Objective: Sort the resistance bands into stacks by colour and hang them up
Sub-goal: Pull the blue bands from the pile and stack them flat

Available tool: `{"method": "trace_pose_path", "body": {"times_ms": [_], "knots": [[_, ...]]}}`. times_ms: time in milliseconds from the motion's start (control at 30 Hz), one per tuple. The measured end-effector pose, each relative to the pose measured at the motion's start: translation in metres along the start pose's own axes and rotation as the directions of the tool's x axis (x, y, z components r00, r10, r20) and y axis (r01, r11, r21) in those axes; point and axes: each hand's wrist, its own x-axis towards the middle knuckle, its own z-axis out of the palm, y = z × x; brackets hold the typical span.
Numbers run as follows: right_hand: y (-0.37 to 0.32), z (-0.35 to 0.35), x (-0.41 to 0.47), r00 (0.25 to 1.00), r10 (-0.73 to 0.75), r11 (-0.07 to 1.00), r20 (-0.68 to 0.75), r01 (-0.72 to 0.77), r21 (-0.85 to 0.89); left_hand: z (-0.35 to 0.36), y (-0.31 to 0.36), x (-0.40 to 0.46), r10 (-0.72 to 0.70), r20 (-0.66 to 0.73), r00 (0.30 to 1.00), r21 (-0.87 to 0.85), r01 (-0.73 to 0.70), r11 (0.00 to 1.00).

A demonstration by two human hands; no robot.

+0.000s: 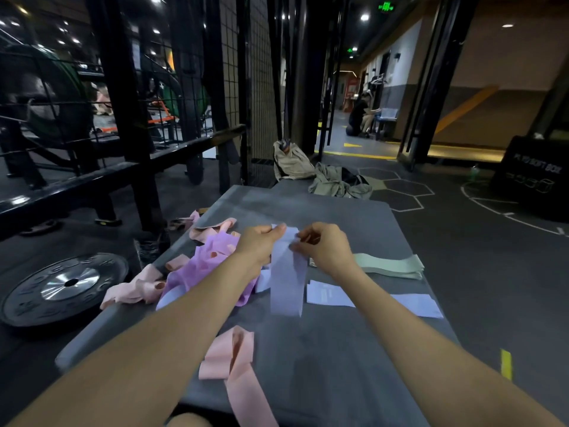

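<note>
Held band: we see the lilac band (288,272) lifted above the mat (354,349), its top edge pinched between both hands and the rest hanging free.
Left hand (260,241): thumb and fingers pinch the upper left corner of the band.
Right hand (323,245): fingertips pinch the upper right edge; the other fingers are curled.
Long axis: the band runs from the hands at the far end down toward us — near vertical, with the free lower end just above the mat.
Done so far: we judge two stacks begun — a green stack (389,265) lying flat at the right edge of the mat, and lilac pieces (329,295) lying flat near it.
Left to sort: a tangled heap (212,266) of purple and pink bands at the left of the mat, and a loose pink band (234,362) lying near us.
Hanging: not yet begun, as far as we can see; no sorted stack is on a hook.
Progress: early to middle, in our judgement.
Surroundings: a weight plate (66,286) lies on the floor left of the mat.
</note>
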Motion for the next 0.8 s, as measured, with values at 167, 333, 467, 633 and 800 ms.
{"method": "trace_pose_path", "body": {"times_ms": [167,333,467,633,800], "knots": [[-0.002,-0.008,-0.006,0.988,-0.125,0.989,-0.094,0.116,-0.093,0.010,0.007,-0.017,0.028,0.027,0.999,0.062,-0.030,0.998],[0.001,-0.023,-0.006,0.988,-0.137,0.984,-0.077,0.127,-0.128,0.002,0.009,-0.027,0.242,-0.064,0.968,0.704,-0.128,0.699],[0.003,-0.030,-0.006,0.992,-0.119,0.993,-0.039,0.118,-0.021,-0.002,0.002,-0.021,0.294,-0.062,0.954,0.849,-0.104,0.517],[0.002,-0.041,-0.010,0.992,-0.122,0.990,0.011,0.121,0.066,0.014,0.013,-0.028,0.468,0.173,0.867,0.499,-0.487,0.717],[-0.005,-0.056,-0.015,0.977,-0.209,0.973,-0.040,0.204,-0.108,0.024,0.026,-0.043,0.429,0.366,0.826,0.331,-0.546,0.769]]}}
